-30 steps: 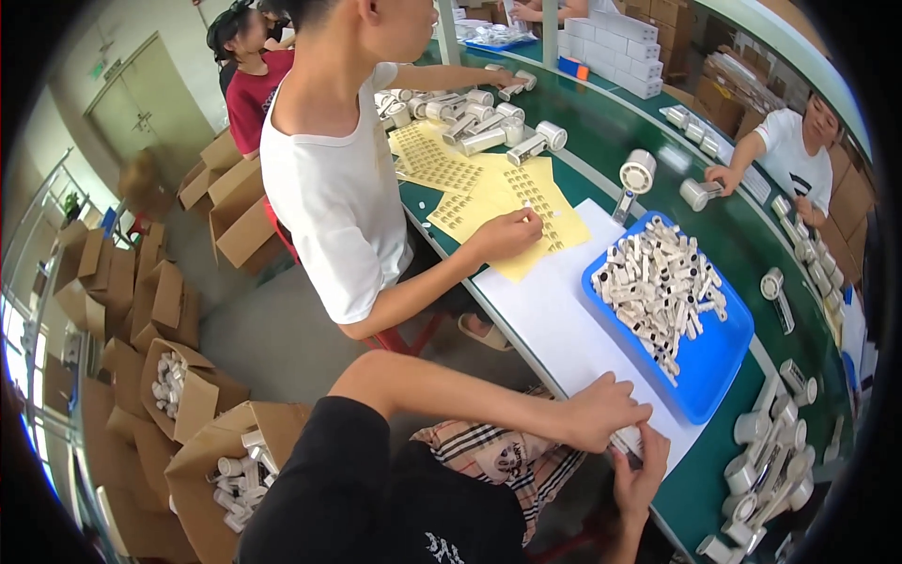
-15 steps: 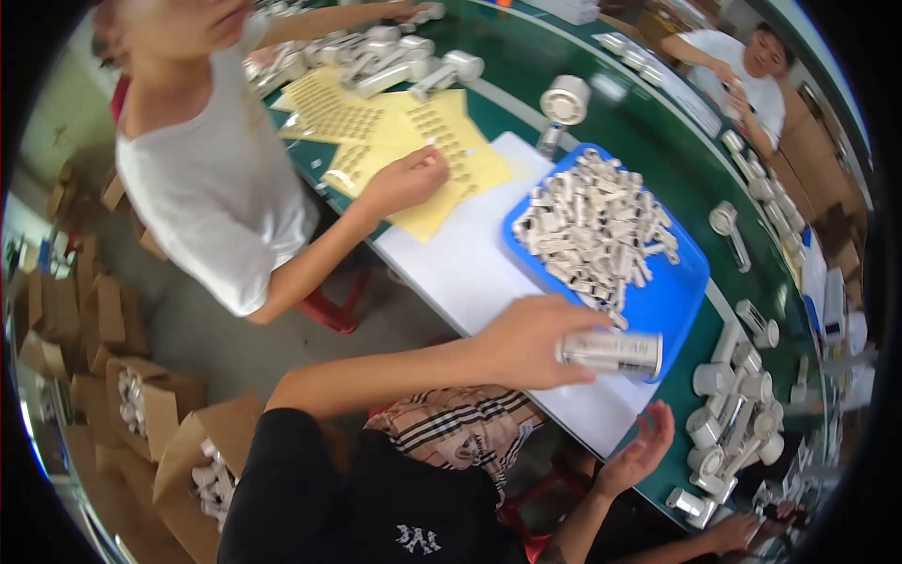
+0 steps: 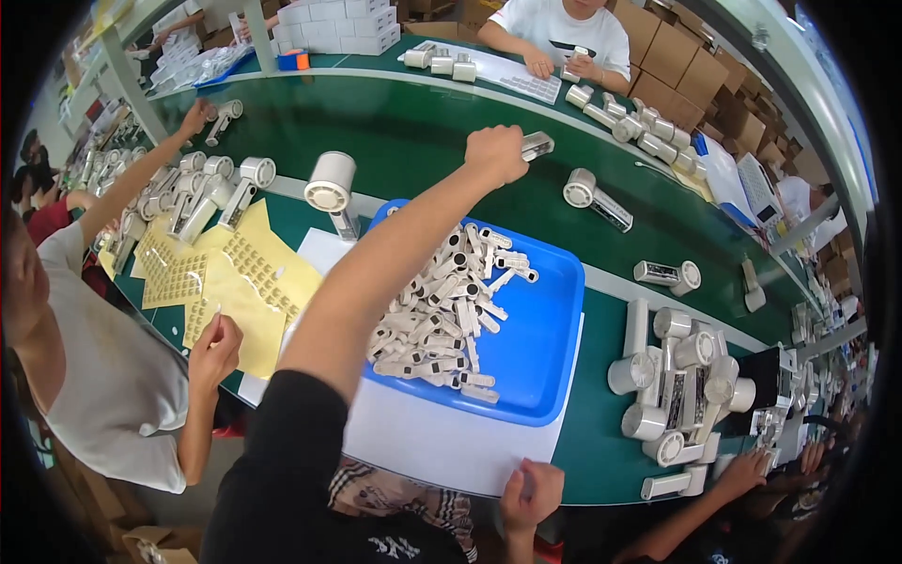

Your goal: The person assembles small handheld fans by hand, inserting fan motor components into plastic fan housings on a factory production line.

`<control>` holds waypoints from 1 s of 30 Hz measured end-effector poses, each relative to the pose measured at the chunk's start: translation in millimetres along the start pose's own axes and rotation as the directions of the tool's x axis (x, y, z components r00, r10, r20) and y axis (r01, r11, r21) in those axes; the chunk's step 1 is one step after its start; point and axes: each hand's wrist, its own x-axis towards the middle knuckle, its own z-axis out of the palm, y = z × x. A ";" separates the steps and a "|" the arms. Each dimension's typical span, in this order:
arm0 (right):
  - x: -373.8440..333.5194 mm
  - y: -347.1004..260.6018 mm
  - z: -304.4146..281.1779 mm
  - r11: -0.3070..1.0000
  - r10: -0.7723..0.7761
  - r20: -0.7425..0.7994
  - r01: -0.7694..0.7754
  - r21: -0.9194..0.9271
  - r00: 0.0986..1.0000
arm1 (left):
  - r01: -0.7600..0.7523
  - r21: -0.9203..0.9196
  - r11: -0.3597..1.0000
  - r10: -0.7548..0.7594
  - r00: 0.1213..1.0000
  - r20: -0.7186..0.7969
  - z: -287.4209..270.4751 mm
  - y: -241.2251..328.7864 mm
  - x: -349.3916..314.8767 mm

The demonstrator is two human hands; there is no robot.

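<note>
My left hand [image 3: 496,155] is stretched far out over the green conveyor belt, closed around a white handheld fan [image 3: 538,146]. Only one end of that fan shows past my fingers; the hand hides the rest. Below my left forearm lies a blue tray [image 3: 540,376], heaped on its left side with small white plastic parts [image 3: 451,320] that have dark round spots. My right hand [image 3: 533,493] is curled shut at the front edge of the white board [image 3: 404,442], with nothing visible in it.
Other fans lie on the belt, including one [image 3: 597,199] just beyond the tray. An upright fan [image 3: 331,188] stands at the tray's far left. A pile of fans [image 3: 691,376] is to the right. Yellow sticker sheets [image 3: 235,291] lie near a co-worker's hand [image 3: 214,352] at left.
My left hand has carried the fan from above the tray's near edge out over the belt. My right hand's fingers have curled in. The view has swung, showing more of the belt.
</note>
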 end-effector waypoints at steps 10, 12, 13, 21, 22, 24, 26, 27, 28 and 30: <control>-3.3 -0.2 2.9 0.978 0.031 -0.024 -0.035 -0.206 0.999 | 0.057 0.062 0.996 -0.041 0.971 -0.238 96.8 42.7 83.0; -4.0 0.1 -1.3 0.978 0.043 -0.014 -0.045 -0.202 0.999 | -0.176 -0.237 0.956 0.178 0.984 -0.009 80.7 73.4 81.6; -3.5 -1.2 0.8 0.979 0.033 -0.006 -0.034 -0.200 0.999 | -0.371 -0.311 0.875 0.384 0.923 -0.018 94.3 72.5 83.4; 2.4 -5.9 10.8 0.980 0.030 -0.058 -0.041 -0.194 0.998 | -0.441 -0.134 0.887 0.457 0.880 0.126 65.5 85.7 54.9; 3.8 -7.3 9.4 0.983 0.033 -0.052 -0.042 -0.180 0.998 | -0.433 -0.125 0.893 0.448 0.884 0.134 45.0 81.1 42.5; 12.0 -10.7 10.4 0.982 -0.005 0.006 0.006 -0.189 1.000 | -0.421 -0.302 0.856 0.435 0.900 -0.022 -2.5 62.0 17.0; 20.9 -16.3 6.9 0.986 0.020 0.085 -0.006 -0.165 0.996 | -0.416 -0.399 0.817 0.382 0.909 -0.166 -42.9 44.7 -25.6; 20.4 -15.1 3.6 0.991 0.085 0.104 -0.074 -0.108 0.991 | -0.436 -0.476 0.764 0.341 0.899 -0.276 -52.3 38.9 -51.9; 20.4 -8.7 -1.2 0.989 0.145 0.127 -0.138 -0.057 0.981 | -0.470 -0.539 0.698 0.289 0.875 -0.388 -57.4 36.2 -78.9; 26.0 2.9 -10.1 0.925 0.255 0.157 -0.288 0.248 0.954 | -0.535 -0.655 0.533 0.262 0.841 -0.473 -70.0 25.6 -136.0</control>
